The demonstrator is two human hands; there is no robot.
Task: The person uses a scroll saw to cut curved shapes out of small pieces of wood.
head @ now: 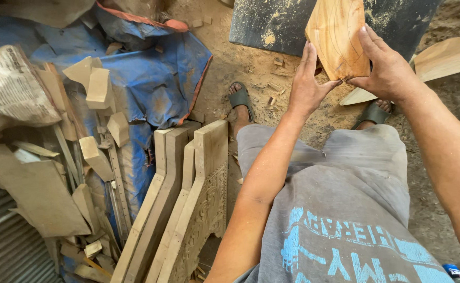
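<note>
A light wooden board piece (336, 36) with a curved pencil line on it is held up in front of me, its near end tapering toward my hands. My left hand (307, 84) grips its lower left edge with fingers up along the side. On the lower right edge sits my right hand (387, 65), fingers spread over the face. Both thumbs meet at the board's bottom corner. Below the hands are my grey shorts and my sandalled feet (240, 99) on a sawdust floor.
Several carved wooden panels (188, 204) lean upright at my left leg. Wood offcuts (98, 89) lie on a blue tarp (151, 73) at left, beside crumpled newspaper (12, 89). A dark dusty slab (277, 23) lies ahead. Another cut board (445, 57) rests at right.
</note>
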